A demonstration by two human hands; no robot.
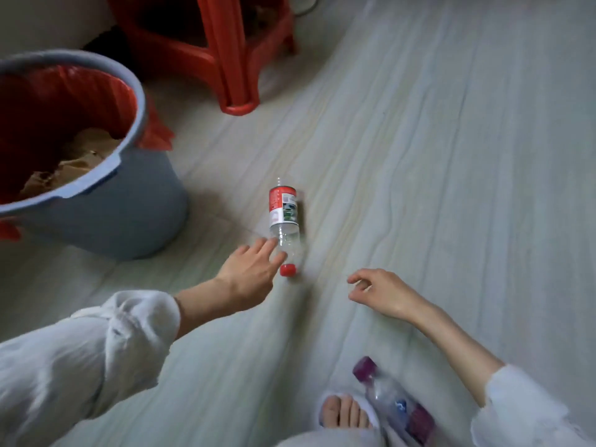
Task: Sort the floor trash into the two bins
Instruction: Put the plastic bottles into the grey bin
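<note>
Left hand (254,269) open, fingertips touching red-capped bottle (283,221) lying mid-floor near grey bin (106,217). Right hand (377,293) loosely curled, empty.

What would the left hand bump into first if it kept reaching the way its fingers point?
Most likely the red-capped plastic bottle lying on the floor: the left hand has its fingertips already at the bottle's clear neck, though actual contact is unclear.

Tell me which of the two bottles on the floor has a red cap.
The bottle with the red label, at the left hand's fingertips; the other bottle, beside the foot, has a purple cap.
</note>
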